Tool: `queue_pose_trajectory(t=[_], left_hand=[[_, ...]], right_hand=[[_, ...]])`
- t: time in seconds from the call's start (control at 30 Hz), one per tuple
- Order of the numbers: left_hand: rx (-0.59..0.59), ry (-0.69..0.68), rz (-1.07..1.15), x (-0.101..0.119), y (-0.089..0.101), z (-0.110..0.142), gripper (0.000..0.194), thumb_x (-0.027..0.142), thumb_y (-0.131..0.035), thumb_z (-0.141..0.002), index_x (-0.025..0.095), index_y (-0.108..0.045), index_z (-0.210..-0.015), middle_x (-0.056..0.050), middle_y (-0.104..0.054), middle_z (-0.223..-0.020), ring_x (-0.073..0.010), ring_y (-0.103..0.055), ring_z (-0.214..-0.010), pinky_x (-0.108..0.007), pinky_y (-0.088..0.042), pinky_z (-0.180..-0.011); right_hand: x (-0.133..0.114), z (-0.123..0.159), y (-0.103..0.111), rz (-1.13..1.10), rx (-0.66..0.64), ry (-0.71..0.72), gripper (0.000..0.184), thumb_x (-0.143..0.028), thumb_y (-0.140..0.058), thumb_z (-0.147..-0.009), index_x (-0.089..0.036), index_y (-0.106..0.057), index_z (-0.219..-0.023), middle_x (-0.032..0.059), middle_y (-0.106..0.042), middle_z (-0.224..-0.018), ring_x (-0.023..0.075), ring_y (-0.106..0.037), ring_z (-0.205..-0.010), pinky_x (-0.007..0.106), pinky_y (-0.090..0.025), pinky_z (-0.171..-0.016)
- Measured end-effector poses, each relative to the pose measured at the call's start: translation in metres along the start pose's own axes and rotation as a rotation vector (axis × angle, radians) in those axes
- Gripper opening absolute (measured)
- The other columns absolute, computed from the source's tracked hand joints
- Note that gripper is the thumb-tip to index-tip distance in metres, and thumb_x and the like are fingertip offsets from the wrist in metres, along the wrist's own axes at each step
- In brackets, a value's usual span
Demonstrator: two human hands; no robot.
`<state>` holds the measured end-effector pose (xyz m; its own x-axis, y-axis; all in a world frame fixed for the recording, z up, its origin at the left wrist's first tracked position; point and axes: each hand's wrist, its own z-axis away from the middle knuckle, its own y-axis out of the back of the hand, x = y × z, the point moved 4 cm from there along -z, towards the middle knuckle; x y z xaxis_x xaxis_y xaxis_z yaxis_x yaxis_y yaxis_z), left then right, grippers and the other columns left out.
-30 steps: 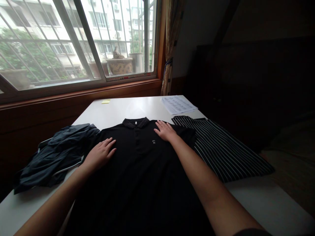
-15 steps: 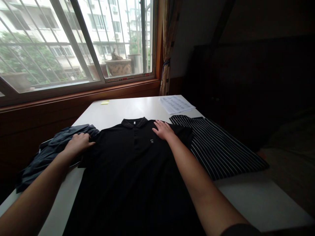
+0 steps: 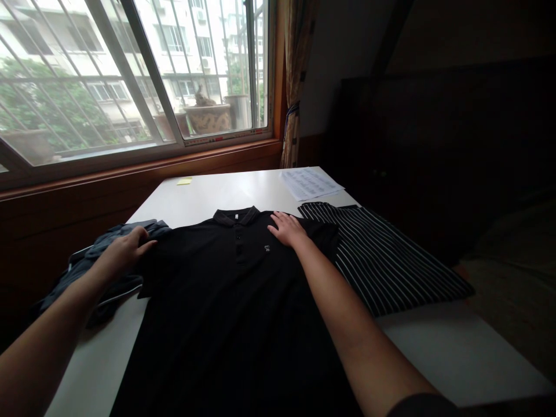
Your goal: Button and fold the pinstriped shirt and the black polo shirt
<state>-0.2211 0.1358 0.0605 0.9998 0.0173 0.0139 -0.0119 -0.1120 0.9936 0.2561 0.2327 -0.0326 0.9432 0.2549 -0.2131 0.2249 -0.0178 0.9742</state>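
Note:
A black short-sleeved polo shirt (image 3: 226, 289) lies front side up and spread out, collar away from me, with a small light emblem on its chest. At its left sleeve edge is my left hand (image 3: 124, 252), fingers curled and thumb over the cloth, closed on the sleeve. Its fingertips are partly hidden. My right hand (image 3: 287, 229) rests flat near the shoulder on the right, fingers spread.
The shirt lies on a white table (image 3: 204, 188). Crumpled grey-blue clothing (image 3: 98, 249) sits at left, a striped black-and-white garment (image 3: 386, 255) at right. Printed sheets (image 3: 310, 182) and a yellow note (image 3: 184, 181) lie at the far end, near a barred window (image 3: 208, 63).
My left hand has moved left and a little toward me, and the sleeve is drawn out flatter. The grey-blue clothing has shifted. My right hand stays in place.

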Motion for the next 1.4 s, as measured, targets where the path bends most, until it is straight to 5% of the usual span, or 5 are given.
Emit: queue_pose_trajectory(t=[0.47, 0.67, 0.83, 1.13, 1.4], left_hand=[[-0.101, -0.045, -0.454, 0.016, -0.008, -0.007, 0.045, 0.036, -0.047, -0.092, 0.016, -0.055, -0.131, -0.019, -0.065, -0.111, -0.0369, -0.065, -0.092, -0.045, -0.049, -0.075], [0.119, -0.242, -0.416, 0.075, 0.000, 0.005, 0.044, 0.025, -0.037, -0.093, 0.018, -0.061, -0.129, -0.020, -0.058, -0.129, -0.0404, -0.054, -0.117, -0.051, -0.046, -0.088], [-0.038, -0.348, -0.233, 0.124, -0.030, 0.011, 0.042, 0.033, -0.036, -0.097, 0.018, -0.066, -0.123, -0.015, -0.065, -0.121, -0.0320, -0.061, -0.109, -0.043, -0.048, -0.093], [-0.108, -0.105, -0.105, 0.089, -0.084, -0.038, 0.071, 0.052, -0.029, -0.099, 0.001, -0.045, -0.146, -0.025, -0.040, -0.155, -0.0333, -0.037, -0.145, -0.044, -0.033, -0.116], [0.031, -0.032, 0.007, 0.084, -0.100, -0.041, 0.072, 0.055, -0.023, -0.100, 0.010, -0.036, -0.154, -0.018, -0.026, -0.163, -0.0336, -0.023, -0.151, -0.057, -0.024, -0.120]], right_hand=[[0.000, 0.001, 0.001, 0.002, 0.013, -0.011, 0.067, -0.059, -0.031, -0.100, -0.023, -0.035, -0.155, 0.0034, -0.027, -0.165, 0.0205, -0.021, -0.151, 0.039, -0.010, -0.124], [-0.001, 0.002, 0.003, 0.000, 0.018, -0.011, 0.065, -0.059, -0.031, -0.100, -0.024, -0.036, -0.155, 0.0036, -0.028, -0.165, 0.0209, -0.022, -0.151, 0.039, -0.010, -0.124], [-0.001, 0.002, 0.003, 0.002, 0.017, -0.008, 0.065, -0.058, -0.030, -0.100, -0.023, -0.035, -0.155, 0.0044, -0.027, -0.165, 0.0209, -0.021, -0.151, 0.040, -0.010, -0.123], [-0.001, 0.002, 0.003, -0.008, 0.027, -0.003, 0.066, -0.058, -0.030, -0.100, -0.022, -0.037, -0.154, 0.0036, -0.028, -0.165, 0.0207, -0.022, -0.151, 0.039, -0.011, -0.123], [-0.001, 0.003, 0.004, -0.014, 0.018, -0.004, 0.065, -0.057, -0.031, -0.100, -0.022, -0.037, -0.154, 0.0044, -0.028, -0.164, 0.0211, -0.022, -0.150, 0.039, -0.011, -0.123]])
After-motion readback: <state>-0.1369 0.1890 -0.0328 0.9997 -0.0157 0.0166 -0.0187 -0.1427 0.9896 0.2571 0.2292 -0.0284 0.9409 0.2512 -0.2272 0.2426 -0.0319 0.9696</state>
